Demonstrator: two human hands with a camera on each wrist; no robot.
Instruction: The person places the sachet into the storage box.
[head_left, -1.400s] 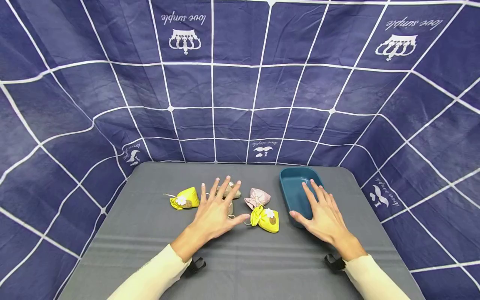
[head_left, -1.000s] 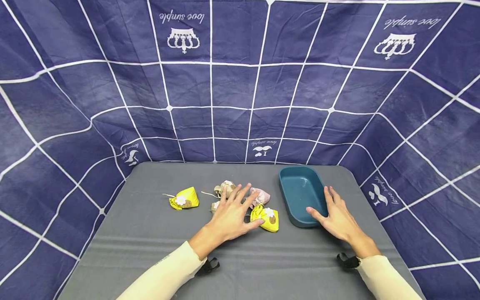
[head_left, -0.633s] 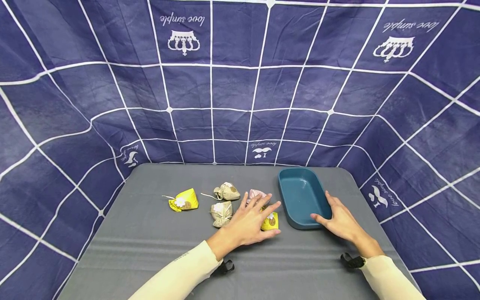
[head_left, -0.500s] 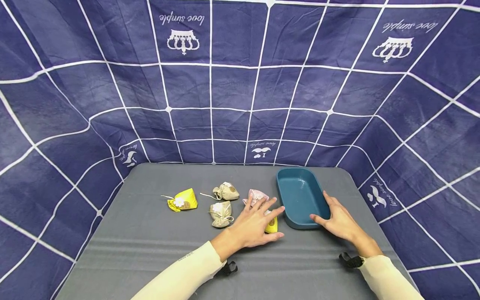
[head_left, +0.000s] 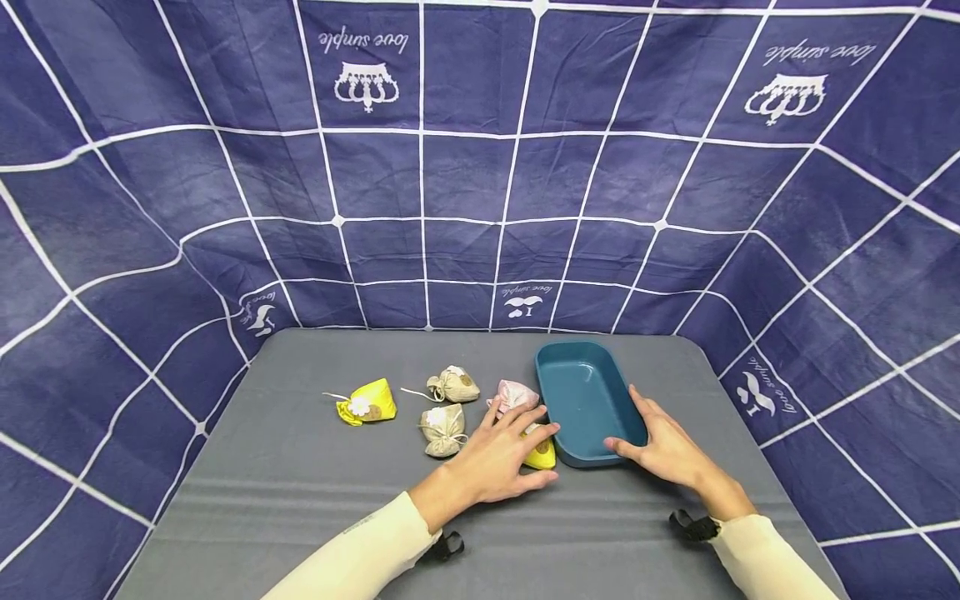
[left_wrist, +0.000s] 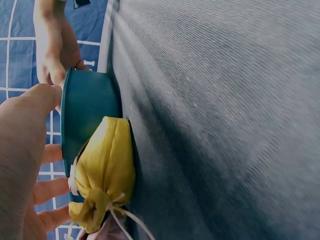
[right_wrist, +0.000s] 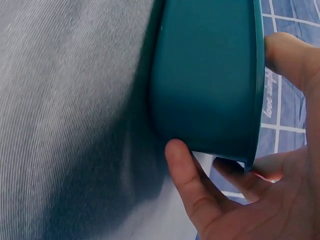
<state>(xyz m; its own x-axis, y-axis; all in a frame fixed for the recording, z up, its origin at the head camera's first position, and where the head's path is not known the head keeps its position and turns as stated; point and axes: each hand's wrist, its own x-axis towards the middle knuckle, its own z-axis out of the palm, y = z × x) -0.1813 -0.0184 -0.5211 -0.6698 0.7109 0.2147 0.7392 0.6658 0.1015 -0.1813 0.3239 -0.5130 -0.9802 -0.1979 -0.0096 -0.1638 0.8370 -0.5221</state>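
Note:
My left hand (head_left: 495, 458) is held with fingers spread over a yellow drawstring pouch (head_left: 542, 452), partly hiding it; its fingertips reach beside a pink pouch (head_left: 517, 393). In the left wrist view the yellow pouch (left_wrist: 107, 160) lies against the wall of a teal tray (left_wrist: 92, 105), below the spread fingers. My right hand (head_left: 663, 442) holds the tray (head_left: 577, 460) by its near right corner. From the right wrist view, the thumb is at the rim and the other fingers touch the outer wall of the tray (right_wrist: 210, 80).
Two beige pouches (head_left: 444, 429) lie left of my left hand, one behind the other. Another yellow pouch (head_left: 372, 400) with a white flower lies farther left. A blue gridded cloth (head_left: 480, 175) walls the grey table (head_left: 300, 483) at the back and sides.
My left hand has moved right, from above the beige pouches to the near yellow pouch. My right hand has come onto the tray's right side, and the tray has shifted left, up to that pouch.

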